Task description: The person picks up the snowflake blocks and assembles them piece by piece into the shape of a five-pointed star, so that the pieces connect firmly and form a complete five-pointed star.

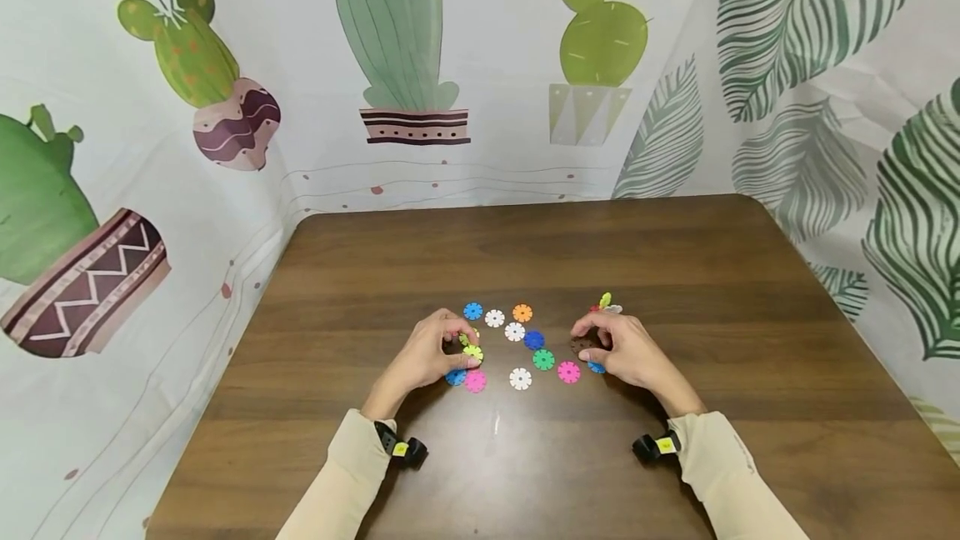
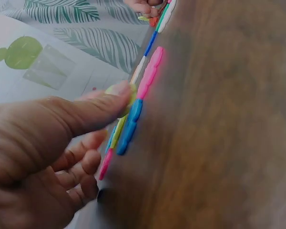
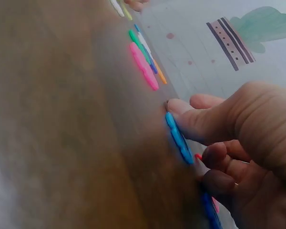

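My left hand point(image 1: 432, 350) pinches a yellow-green notched plastic disc point(image 1: 473, 352) between thumb and fingers. In the left wrist view that disc point(image 2: 129, 102) is partly covered by the thumb. A blue disc point(image 1: 455, 377) and a pink disc point(image 1: 476, 382) lie just below this hand, and another yellow-green disc sits partly behind its fingers. My right hand point(image 1: 628, 348) pinches a dark brown disc point(image 1: 581, 345), mostly hidden by the thumb in the right wrist view. Close beside the right thumb lies a blue disc point(image 3: 179, 138), partly covered in the head view.
Between the hands, white discs point(image 1: 521, 379), a green disc point(image 1: 543, 359), a pink disc point(image 1: 569, 372), a dark blue disc point(image 1: 534, 340) and an orange disc point(image 1: 522, 312) lie on the brown wooden table point(image 1: 495, 248). More discs, one yellow-green point(image 1: 606, 300), show behind the right hand.
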Tool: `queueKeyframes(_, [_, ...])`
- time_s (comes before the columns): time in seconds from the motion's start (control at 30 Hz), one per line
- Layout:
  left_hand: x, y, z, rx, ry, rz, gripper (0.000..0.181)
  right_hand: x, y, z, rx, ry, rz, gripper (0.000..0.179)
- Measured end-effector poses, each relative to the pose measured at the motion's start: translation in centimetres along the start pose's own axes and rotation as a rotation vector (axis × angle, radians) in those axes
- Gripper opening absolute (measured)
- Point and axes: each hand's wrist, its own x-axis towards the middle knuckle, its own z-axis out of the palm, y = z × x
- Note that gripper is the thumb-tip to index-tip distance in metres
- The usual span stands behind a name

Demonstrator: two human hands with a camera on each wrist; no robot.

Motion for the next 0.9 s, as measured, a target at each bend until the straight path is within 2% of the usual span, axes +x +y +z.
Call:
queueKeyframes(0.1, [0.0, 0.1, 0.0, -0.083, 0.063, -0.011, 0.018, 0.0, -0.2, 0.1, 0.052, -0.003, -0.002, 0.027])
queueKeyframes(0.23, [0.0, 0.3, 0.0, -0.253, 0.155, -0.041, 0.013, -0.1, -0.5, 0.1, 0.136, 0.011, 0.01, 0.022])
queueKeyframes(0.3, [0.0, 0.5, -0.1, -0.346, 0.192, -0.058, 0.014, -0.2, -0.7, 0.1, 0.165, 0.05, 0.014, 0.019])
queueKeyframes(0.4, [0.0, 1.0, -0.1, -0.481, 0.226, -0.087, 0.017, -0.3, -1.3, 0.1, 0.234, 0.156, 0.011, 0.017])
queueKeyframes(0.5, [-0.1, 1.9, 0.1, -0.616, 0.212, -0.104, 0.018, -0.4, -2.0, 0.3, 0.346, 0.264, -0.015, 0.018])
queueKeyframes(0.57, [-0.1, 2.4, 0.2, -0.705, 0.184, -0.116, 0.02, -0.4, -2.4, 0.5, 0.415, 0.307, -0.041, 0.021])
queueKeyframes(0.77, [-0.3, 4.1, 1.1, -0.918, 0.1, -0.159, 0.027, -0.5, -3.7, 1.5, 0.529, 0.285, -0.111, 0.026])
queueKeyframes(0.9, [-0.4, 5.1, 1.7, -1.031, 0.053, -0.206, 0.018, -0.7, -4.6, 2.3, 0.606, 0.281, -0.142, 0.02])
